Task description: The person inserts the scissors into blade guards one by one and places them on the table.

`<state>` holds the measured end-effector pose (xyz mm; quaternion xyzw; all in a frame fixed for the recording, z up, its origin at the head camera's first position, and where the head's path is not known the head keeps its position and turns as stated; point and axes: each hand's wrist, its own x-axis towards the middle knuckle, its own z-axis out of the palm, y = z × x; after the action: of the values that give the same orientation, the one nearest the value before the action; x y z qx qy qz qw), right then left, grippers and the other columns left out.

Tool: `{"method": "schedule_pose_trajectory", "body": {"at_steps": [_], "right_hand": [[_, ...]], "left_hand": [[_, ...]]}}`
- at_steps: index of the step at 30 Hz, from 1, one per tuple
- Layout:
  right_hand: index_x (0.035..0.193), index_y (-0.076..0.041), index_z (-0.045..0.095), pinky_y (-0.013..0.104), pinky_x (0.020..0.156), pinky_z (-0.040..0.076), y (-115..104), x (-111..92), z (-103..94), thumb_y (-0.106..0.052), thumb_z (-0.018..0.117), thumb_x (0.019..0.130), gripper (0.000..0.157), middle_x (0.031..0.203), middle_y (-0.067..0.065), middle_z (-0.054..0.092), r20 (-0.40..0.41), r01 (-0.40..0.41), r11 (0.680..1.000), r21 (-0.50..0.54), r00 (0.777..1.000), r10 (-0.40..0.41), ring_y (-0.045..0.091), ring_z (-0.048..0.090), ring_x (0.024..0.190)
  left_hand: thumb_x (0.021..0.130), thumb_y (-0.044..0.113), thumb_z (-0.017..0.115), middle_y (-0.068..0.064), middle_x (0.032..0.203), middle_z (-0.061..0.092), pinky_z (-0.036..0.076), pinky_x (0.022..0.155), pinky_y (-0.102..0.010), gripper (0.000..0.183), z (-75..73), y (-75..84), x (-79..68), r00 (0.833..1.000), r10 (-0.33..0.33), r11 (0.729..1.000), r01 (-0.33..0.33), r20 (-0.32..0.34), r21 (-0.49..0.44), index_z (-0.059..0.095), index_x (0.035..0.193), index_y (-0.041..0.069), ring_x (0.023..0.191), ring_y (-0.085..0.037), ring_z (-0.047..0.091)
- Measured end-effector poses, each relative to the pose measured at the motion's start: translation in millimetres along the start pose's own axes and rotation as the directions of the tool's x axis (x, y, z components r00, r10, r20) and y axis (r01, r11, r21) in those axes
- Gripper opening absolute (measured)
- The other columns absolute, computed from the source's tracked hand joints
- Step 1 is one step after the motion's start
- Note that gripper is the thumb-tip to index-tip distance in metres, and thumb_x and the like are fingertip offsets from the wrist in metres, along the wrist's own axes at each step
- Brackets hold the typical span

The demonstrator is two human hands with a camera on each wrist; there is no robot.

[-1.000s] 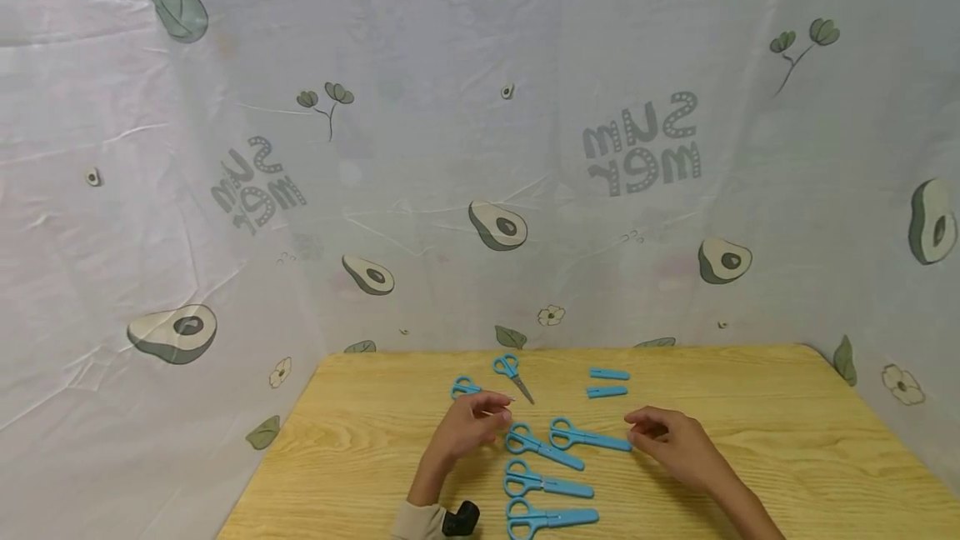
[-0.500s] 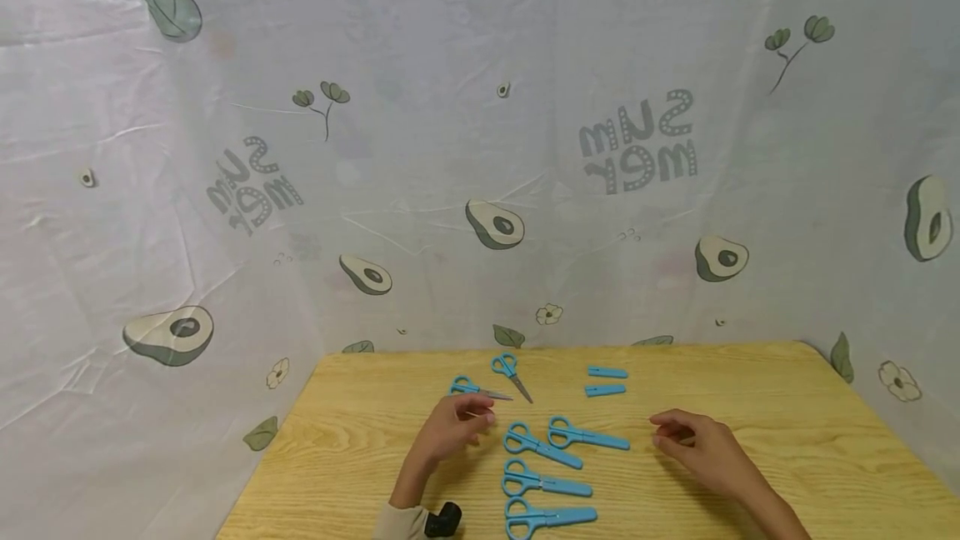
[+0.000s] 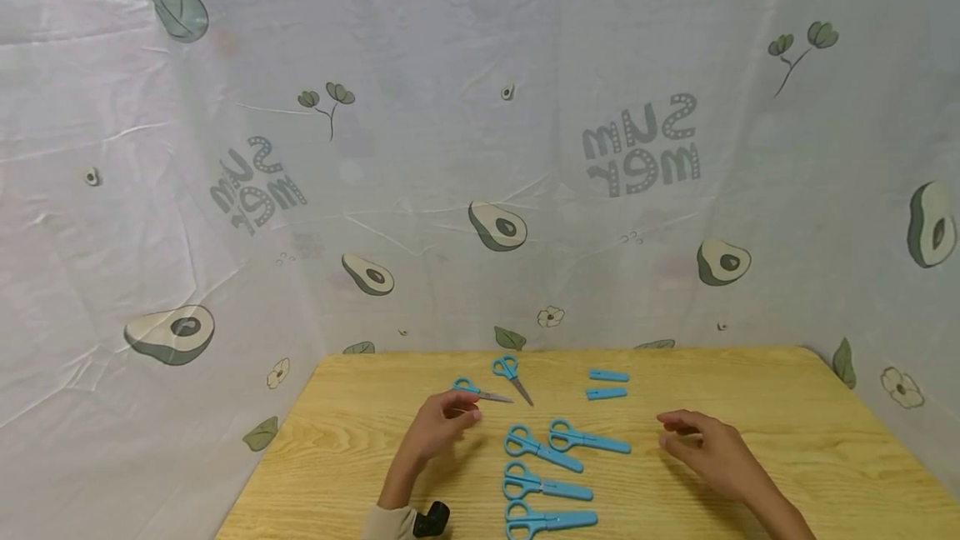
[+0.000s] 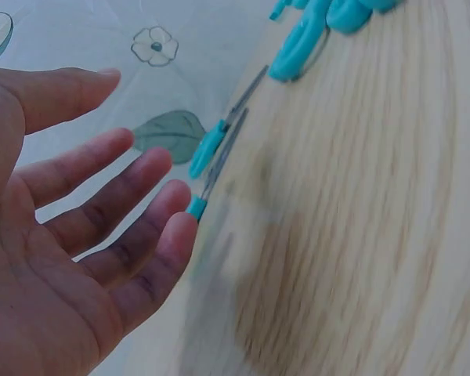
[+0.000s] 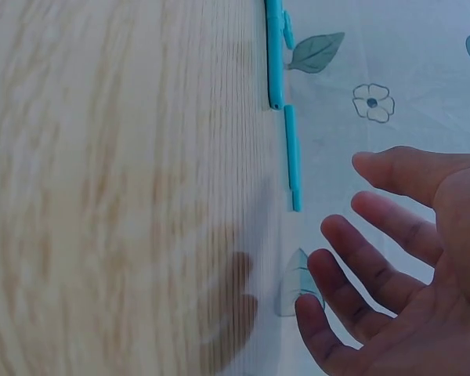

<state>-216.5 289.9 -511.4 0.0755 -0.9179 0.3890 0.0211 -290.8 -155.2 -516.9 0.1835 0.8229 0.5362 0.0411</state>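
Observation:
Several pairs of blue scissors with blue covers on their blades lie mid-table, among them an upper right pair (image 3: 588, 438), a slanted pair (image 3: 543, 450) and a lowest pair (image 3: 551, 520). Two uncovered pairs lie farther back: one slanted pair (image 3: 512, 377) and one pair (image 3: 483, 393) just beyond the left hand. My left hand (image 3: 438, 425) hovers left of the covered scissors, fingers loosely bent and holding nothing. To their right, my right hand (image 3: 708, 450) is likewise raised over the table with nothing in it. Both palms show in the wrist views, fingers apart.
Two loose blue blade covers, a back one (image 3: 609, 375) and a front one (image 3: 606, 393), lie at the back, right of the uncovered scissors. The wooden table (image 3: 810, 407) ends against a hanging patterned cloth (image 3: 420, 148).
The left hand has drawn left, away from the uncovered and covered scissors. The right hand has moved right, away from the upper right covered pair. The scissors and covers have stayed put.

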Motion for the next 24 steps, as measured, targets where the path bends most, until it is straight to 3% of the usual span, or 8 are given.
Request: {"method": "schedule_pose_trajectory", "body": {"at_steps": [3, 10, 18, 24], "right_hand": [[0.137, 0.002, 0.068, 0.044, 0.087, 0.065, 0, 0, -0.1, -0.024, 0.075, 0.102, 0.043, 0.131, 0.022, 0.072, -0.015, -0.001, 1.000, -0.014, 1.000, 0.001, 0.038, 0.072, 0.114], [0.136, 0.002, 0.069, 0.052, 0.087, 0.064, 2, 0, 0.0, -0.022, 0.079, 0.099, 0.045, 0.132, 0.024, 0.071, -0.070, 0.023, 0.997, -0.078, 0.997, -0.029, 0.045, 0.068, 0.119], [0.133, 0.000, 0.072, 0.049, 0.083, 0.064, 2, 6, 5.7, -0.020, 0.080, 0.098, 0.041, 0.126, 0.018, 0.074, -0.091, 0.076, 0.991, -0.113, 0.992, -0.086, 0.041, 0.070, 0.114], [0.130, 0.000, 0.073, 0.055, 0.088, 0.062, -2, 15, 4.3, -0.021, 0.079, 0.099, 0.038, 0.125, 0.017, 0.074, -0.080, 0.096, 0.989, -0.116, 0.991, -0.106, 0.041, 0.070, 0.114]], "left_hand": [[0.104, 0.024, 0.073, -0.018, 0.118, 0.076, 0.065, 0.081, -0.039, 0.038, -4.0, -4.5, -2.4, 0.999, 0.009, 0.998, -0.007, -0.035, 0.069, 0.071, 0.131, -0.003, 0.104, -0.029, 0.075], [0.104, 0.029, 0.073, -0.026, 0.128, 0.072, 0.063, 0.092, -0.056, 0.044, -10.4, -10.9, -3.3, 0.994, 0.062, 0.979, -0.044, -0.085, 0.197, 0.069, 0.133, -0.003, 0.115, -0.045, 0.071], [0.104, 0.029, 0.074, -0.027, 0.133, 0.068, 0.061, 0.095, -0.060, 0.046, -11.4, -16.7, -1.4, 0.995, 0.066, 0.969, -0.046, -0.077, 0.242, 0.066, 0.137, -0.002, 0.119, -0.048, 0.068], [0.103, 0.029, 0.075, -0.026, 0.133, 0.068, 0.060, 0.098, -0.061, 0.046, -14.5, -17.8, 0.5, 0.992, 0.082, 0.962, -0.055, -0.091, 0.268, 0.067, 0.135, -0.004, 0.121, -0.049, 0.066]]}}
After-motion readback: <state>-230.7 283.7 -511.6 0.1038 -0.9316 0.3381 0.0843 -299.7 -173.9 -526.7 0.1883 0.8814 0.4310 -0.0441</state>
